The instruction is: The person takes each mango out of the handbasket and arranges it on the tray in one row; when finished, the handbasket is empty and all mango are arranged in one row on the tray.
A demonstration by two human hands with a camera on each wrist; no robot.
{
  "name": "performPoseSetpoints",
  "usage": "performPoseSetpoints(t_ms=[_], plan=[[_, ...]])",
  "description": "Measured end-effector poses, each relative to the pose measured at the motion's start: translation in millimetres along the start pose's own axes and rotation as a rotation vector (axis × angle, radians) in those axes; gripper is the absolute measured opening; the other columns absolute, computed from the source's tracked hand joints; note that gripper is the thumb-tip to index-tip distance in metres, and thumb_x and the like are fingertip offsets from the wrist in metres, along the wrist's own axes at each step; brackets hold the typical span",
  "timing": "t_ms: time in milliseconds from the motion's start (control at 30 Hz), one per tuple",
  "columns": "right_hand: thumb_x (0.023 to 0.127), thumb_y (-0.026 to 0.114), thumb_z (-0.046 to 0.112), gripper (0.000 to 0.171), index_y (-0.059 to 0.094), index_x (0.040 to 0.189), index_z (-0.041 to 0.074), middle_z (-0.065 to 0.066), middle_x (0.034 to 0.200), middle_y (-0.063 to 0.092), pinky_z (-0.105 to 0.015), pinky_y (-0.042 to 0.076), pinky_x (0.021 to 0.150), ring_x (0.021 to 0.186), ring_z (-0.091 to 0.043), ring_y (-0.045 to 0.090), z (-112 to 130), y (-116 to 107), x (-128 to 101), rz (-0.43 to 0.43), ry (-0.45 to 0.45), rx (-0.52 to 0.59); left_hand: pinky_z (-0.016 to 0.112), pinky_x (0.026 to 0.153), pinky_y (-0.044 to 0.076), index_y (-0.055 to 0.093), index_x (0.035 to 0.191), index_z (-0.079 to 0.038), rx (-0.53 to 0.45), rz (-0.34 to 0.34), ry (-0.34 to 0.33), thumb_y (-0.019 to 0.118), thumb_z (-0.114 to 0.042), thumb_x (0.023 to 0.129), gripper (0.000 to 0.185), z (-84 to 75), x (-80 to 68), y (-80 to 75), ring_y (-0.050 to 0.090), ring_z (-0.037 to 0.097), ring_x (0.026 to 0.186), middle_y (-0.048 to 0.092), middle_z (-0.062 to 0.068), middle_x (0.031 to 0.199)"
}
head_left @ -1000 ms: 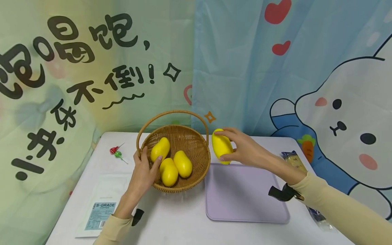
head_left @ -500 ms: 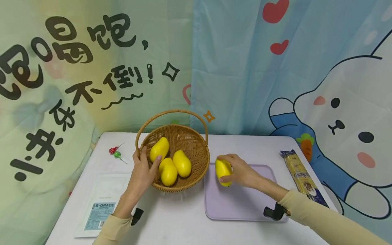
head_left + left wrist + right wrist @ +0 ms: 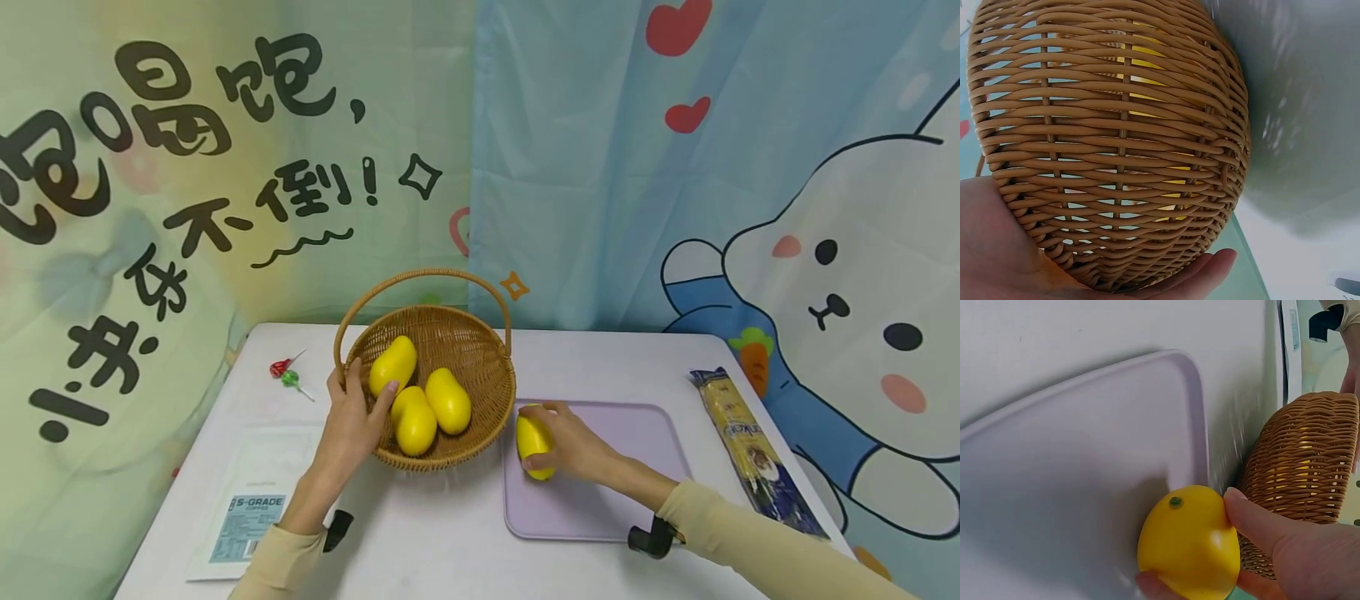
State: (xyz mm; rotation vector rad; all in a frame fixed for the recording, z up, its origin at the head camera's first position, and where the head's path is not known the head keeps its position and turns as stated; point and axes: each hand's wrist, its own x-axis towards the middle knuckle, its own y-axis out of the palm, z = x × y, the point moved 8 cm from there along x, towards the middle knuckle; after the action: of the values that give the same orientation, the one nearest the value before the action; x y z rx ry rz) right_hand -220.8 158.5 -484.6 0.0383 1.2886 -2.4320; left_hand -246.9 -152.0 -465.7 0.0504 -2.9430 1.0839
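Three yellow mangoes (image 3: 422, 397) lay in the wicker basket (image 3: 480, 367), and a fourth mango (image 3: 533, 447) was in the right hand (image 3: 570, 442), low over the near-left corner of the lilac tray (image 3: 622, 483). A second earlier that mango had been held up in the air just right of the basket's rim; half a second earlier it was halfway down over the tray; now it sat at the tray's surface. In the right wrist view the thumb (image 3: 1254, 519) and a finger beneath were curled round the fruit, its stem end (image 3: 1176, 502) pointing up and away, its shadow falling on the tray close under it. Whether it already rested its weight on the tray could not be told. By my reading, the fruit had been carried out of the basket's side and all but set down, with the grip not yet let go.

The left hand (image 3: 352, 421) had not moved across the three head views: it clasped the basket's near-left wall, fingers over the rim beside one mango, palm (image 3: 1004, 250) pressed to the weave. On the white table (image 3: 420, 533) also lay a coffee packet (image 3: 251, 508), two lollipops (image 3: 287, 372) and a long noodle packet (image 3: 750, 450).
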Motion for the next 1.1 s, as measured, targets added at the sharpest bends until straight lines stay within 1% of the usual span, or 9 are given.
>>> performPoseSetpoints(t_ms=[200,300,467,600,667,800,967,1100], plan=[[0.082,0.086,0.027,0.074,0.053,0.146,0.012,-0.027,0.151,0.040,-0.050,0.054,0.093,0.116,-0.034,0.059,-3.3,5.0,-4.6,0.005,0.013,-0.017,0.060,0.102,0.049,0.011,0.162,-0.002,-0.007,0.015,-0.006,0.047,-0.056,0.103,0.087,2.2,-3.2,4.3,0.053,0.054,0.127,0.001,0.033,0.164],[0.083,0.086,0.031,0.074,0.053,0.146,0.012,-0.028,0.152,0.039,-0.052,0.053,0.094,0.117,-0.036,0.059,-4.9,6.4,-6.5,0.011,0.013,-0.023,0.061,0.102,0.049,0.011,0.162,-0.002,-0.003,0.019,-0.006,0.047,-0.055,0.104,0.087,2.5,-4.8,5.1,0.053,0.055,0.127,0.001,0.034,0.163],[0.084,0.084,0.035,0.073,0.053,0.147,0.013,-0.028,0.152,0.039,-0.057,0.051,0.097,0.119,-0.038,0.058,-3.9,4.0,-4.9,0.009,-0.005,-0.043,0.060,0.101,0.050,0.011,0.162,-0.002,0.005,0.009,0.000,0.047,-0.054,0.104,0.086,2.3,-3.8,3.3,0.055,0.055,0.125,0.001,0.034,0.163],[0.085,0.083,0.036,0.074,0.052,0.147,0.013,-0.028,0.153,0.039,-0.058,0.051,0.097,0.118,-0.037,0.059,-2.2,2.3,-1.6,0.008,-0.016,-0.055,0.061,0.101,0.050,0.011,0.162,-0.002,0.007,0.001,0.004,0.047,-0.053,0.104,0.085,1.0,-1.8,0.8,0.055,0.055,0.124,0.002,0.034,0.163],[0.085,0.083,0.037,0.075,0.051,0.148,0.013,-0.028,0.153,0.038,-0.059,0.050,0.099,0.122,-0.040,0.058,-1.5,1.9,-0.4,0.010,-0.024,-0.057,0.060,0.101,0.049,0.011,0.162,-0.002,0.007,0.000,0.002,0.048,-0.053,0.104,0.085,0.7,-0.8,0.2,0.055,0.055,0.125,0.002,0.034,0.163],[0.086,0.082,0.039,0.076,0.050,0.150,0.015,-0.029,0.155,0.036,-0.064,0.046,0.103,0.130,-0.045,0.053,-0.8,0.8,0.5,0.019,-0.012,-0.037,0.061,0.101,0.050,0.012,0.162,-0.002,0.008,-0.003,0.000,0.049,-0.051,0.104,0.084,-0.3,0.0,-1.0,0.054,0.055,0.126,0.003,0.034,0.163],[0.086,0.080,0.043,0.077,0.047,0.152,0.019,-0.029,0.157,0.033,-0.067,0.046,0.102,0.131,-0.046,0.052,0.1,-4.8,1.0,0.024,0.011,-0.029,0.061,0.100,0.050,0.013,0.162,-0.003,0.004,-0.008,-0.001,0.050,-0.050,0.104,0.084,-0.9,0.6,-2.1,0.054,0.054,0.126,0.003,0.034,0.163],[0.088,0.079,0.043,0.078,0.045,0.153,0.019,-0.028,0.159,0.031,-0.067,0.046,0.101,0.132,-0.046,0.051,5.0,-17.2,-0.5,0.015,0.015,-0.051,0.061,0.101,0.049,0.013,0.162,-0.003,0.003,-0.005,-0.005,0.051,-0.050,0.104,0.083,0.0,0.5,-1.9,0.053,0.054,0.128,0.003,0.033,0.163]])
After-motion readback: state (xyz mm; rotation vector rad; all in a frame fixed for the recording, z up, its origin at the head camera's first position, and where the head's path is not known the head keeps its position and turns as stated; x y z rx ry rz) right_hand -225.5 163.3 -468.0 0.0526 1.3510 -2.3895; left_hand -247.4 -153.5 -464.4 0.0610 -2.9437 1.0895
